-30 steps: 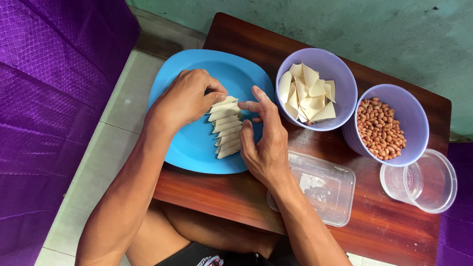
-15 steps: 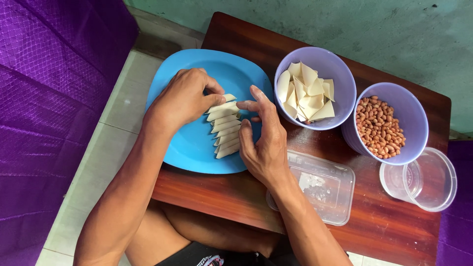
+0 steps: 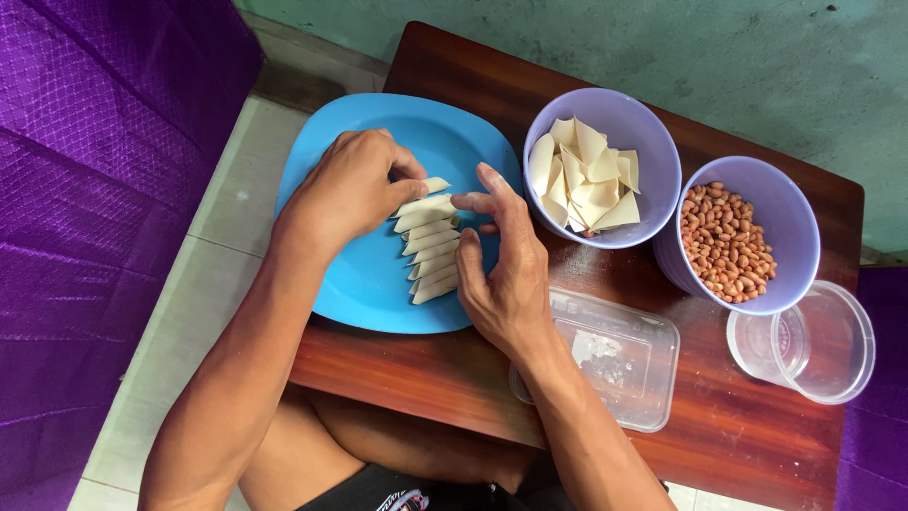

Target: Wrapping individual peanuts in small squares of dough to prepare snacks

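Seen from above, my left hand [image 3: 352, 189] arches over the blue plate [image 3: 331, 284], knuckles up and wrist bent, its thumb and curled fingers pinched on the top piece of a row of folded dough rolls [image 3: 427, 241] lined up at the plate's middle. My right hand [image 3: 506, 260] stands on its edge just beside the row, palm facing left, fingers held together and nearly straight, the index fingertip touching the upper rolls; it closes on nothing. Both forearms reach up from the lower edge of the frame across the near rim of the dark wooden table [image 3: 454, 378]. To the right of the plate sit a lilac bowl of flat dough squares [image 3: 591, 175], a second lilac bowl of peanuts [image 3: 724, 241], a clear rectangular container [image 3: 615, 355] partly under my right wrist, and a clear round tub [image 3: 813, 341].
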